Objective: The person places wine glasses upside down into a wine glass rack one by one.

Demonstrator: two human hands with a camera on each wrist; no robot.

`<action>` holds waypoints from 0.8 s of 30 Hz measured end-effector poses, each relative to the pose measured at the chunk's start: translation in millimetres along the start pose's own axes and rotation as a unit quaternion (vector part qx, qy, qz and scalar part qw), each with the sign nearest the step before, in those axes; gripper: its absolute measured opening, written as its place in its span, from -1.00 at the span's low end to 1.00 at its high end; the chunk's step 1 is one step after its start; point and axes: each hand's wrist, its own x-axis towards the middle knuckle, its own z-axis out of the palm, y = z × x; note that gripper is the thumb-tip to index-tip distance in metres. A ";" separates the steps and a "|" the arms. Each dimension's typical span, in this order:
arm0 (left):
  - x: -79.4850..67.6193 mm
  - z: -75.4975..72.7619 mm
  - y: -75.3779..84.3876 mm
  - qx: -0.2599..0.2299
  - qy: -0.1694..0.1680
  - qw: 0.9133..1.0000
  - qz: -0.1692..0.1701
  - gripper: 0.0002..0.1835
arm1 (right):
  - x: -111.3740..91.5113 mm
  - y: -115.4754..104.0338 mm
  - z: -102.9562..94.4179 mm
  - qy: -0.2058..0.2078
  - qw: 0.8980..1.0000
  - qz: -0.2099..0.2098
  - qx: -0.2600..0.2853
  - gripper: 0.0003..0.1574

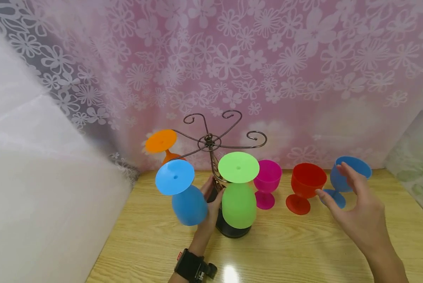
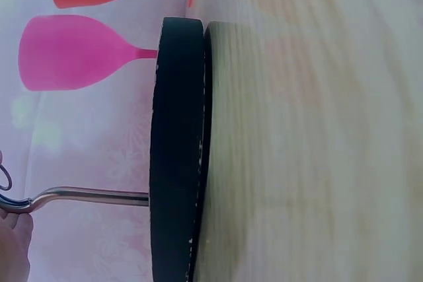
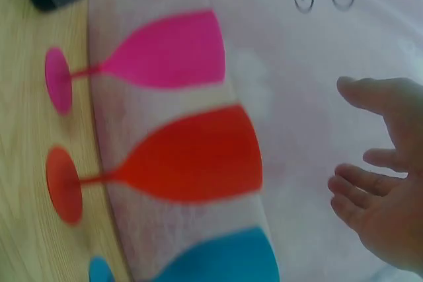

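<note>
My left hand (image 1: 210, 214) grips the post of a dark metal goblet stand (image 1: 209, 142), partly hidden by hanging goblets. In the left wrist view, fingers (image 2: 16, 239) show against the metal rod (image 2: 99, 195) above the black base (image 2: 177, 150). Upside down on the stand's arms hang a light green goblet (image 1: 239, 204), a blue goblet (image 1: 188, 206) and an orange goblet (image 1: 161, 141). My right hand (image 1: 365, 216), thumb and fingers spread and holding nothing, hovers by an upright red goblet (image 1: 307, 181) and a second blue goblet (image 1: 356, 167), which it partly covers.
An upright magenta goblet (image 1: 268, 177) stands just right of the stand. Bare curled arms of the stand reach back and to the right. Behind the wooden table (image 1: 285, 251) hangs a pink floral curtain (image 1: 232, 70); a white surface (image 1: 48, 177) borders its left side.
</note>
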 end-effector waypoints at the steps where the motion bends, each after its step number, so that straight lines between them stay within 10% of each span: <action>1: 0.9 -0.2 -0.9 -0.009 -0.004 1.000 -0.002 -0.39 | 1.4 5.5 -3.5 0.009 1.000 0.005 -0.014 0.23; 6: 1.8 -4.3 -8.9 -0.049 -0.046 0.998 0.001 -0.38 | 4.7 35.0 -17.5 0.031 0.995 0.061 -0.077 0.22; 18: 4.9 -19.8 -52.3 -0.112 -0.174 0.976 0.062 -0.51 | 0.6 95.1 -21.1 -0.083 0.970 0.219 -0.062 0.16; 24: 0.4 -22.2 -54.7 -0.135 -0.147 0.978 0.056 -0.58 | -1.4 110.8 -18.0 -0.112 0.963 0.242 -0.043 0.18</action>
